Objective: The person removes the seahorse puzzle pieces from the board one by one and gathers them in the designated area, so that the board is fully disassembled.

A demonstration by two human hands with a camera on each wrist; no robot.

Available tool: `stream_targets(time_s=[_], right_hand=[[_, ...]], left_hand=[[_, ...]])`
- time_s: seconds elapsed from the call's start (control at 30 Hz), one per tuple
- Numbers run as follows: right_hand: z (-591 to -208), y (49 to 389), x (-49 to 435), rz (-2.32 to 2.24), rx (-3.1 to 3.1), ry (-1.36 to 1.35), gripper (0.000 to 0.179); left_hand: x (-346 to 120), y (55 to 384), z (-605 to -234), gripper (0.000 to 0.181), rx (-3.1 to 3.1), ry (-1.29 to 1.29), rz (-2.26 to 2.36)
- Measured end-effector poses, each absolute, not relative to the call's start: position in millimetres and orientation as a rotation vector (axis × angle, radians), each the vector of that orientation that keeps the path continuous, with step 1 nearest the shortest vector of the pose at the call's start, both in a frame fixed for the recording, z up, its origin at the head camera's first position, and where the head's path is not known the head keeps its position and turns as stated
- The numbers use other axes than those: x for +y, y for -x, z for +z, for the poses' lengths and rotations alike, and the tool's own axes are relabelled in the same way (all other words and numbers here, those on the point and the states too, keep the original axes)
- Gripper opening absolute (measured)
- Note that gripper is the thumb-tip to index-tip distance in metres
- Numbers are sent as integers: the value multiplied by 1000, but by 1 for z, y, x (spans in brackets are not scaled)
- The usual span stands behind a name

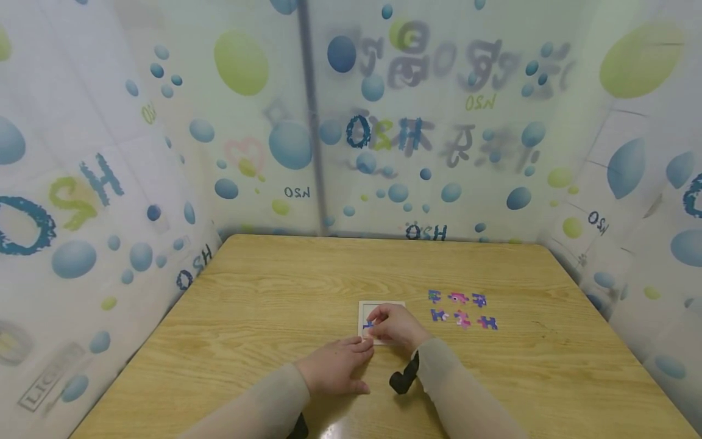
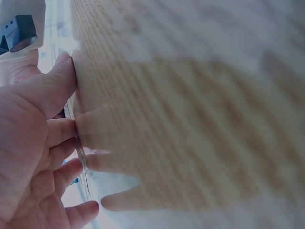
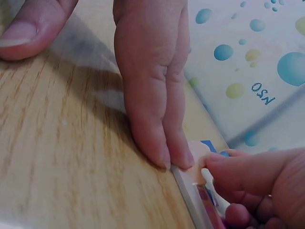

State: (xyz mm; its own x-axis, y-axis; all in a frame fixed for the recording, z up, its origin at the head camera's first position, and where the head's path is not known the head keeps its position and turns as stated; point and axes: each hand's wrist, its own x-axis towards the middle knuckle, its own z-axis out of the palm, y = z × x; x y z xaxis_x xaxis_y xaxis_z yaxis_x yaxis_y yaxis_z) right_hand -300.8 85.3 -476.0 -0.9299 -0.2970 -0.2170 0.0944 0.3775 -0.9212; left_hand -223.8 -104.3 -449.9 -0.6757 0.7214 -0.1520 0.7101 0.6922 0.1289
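A small square puzzle tray (image 1: pixel 364 303) with a pale raised rim lies on the table in front of me. My left hand (image 1: pixel 337 366) rests at its near left corner, fingers straight; the right wrist view shows two left fingertips (image 3: pixel 162 160) against the rim. Over the tray is my right hand (image 1: pixel 399 326), its thumb (image 3: pixel 233 169) and forefinger pinching a puzzle piece (image 3: pixel 198 150), pale with a blue corner, at the left part of the tray. Some blue (image 1: pixel 368 325) shows beside those fingertips in the head view. The right hand hides much of the tray.
Several loose purple and pink jigsaw pieces (image 1: pixel 462 318) lie in two rows right of the tray. The wooden table (image 1: pixel 274 274) is enclosed by bubble-printed curtains (image 1: pixel 378 207) at the back and sides. A black strap (image 1: pixel 404 377) hangs from my right wrist.
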Motion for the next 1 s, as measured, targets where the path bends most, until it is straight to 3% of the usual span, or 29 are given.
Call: stream_targets(time_s=[1.0], right_hand=[[-476, 302, 89, -1560, 2287, 230, 17]], left_hand=[[-105, 225, -449, 73, 2708, -1207, 82]])
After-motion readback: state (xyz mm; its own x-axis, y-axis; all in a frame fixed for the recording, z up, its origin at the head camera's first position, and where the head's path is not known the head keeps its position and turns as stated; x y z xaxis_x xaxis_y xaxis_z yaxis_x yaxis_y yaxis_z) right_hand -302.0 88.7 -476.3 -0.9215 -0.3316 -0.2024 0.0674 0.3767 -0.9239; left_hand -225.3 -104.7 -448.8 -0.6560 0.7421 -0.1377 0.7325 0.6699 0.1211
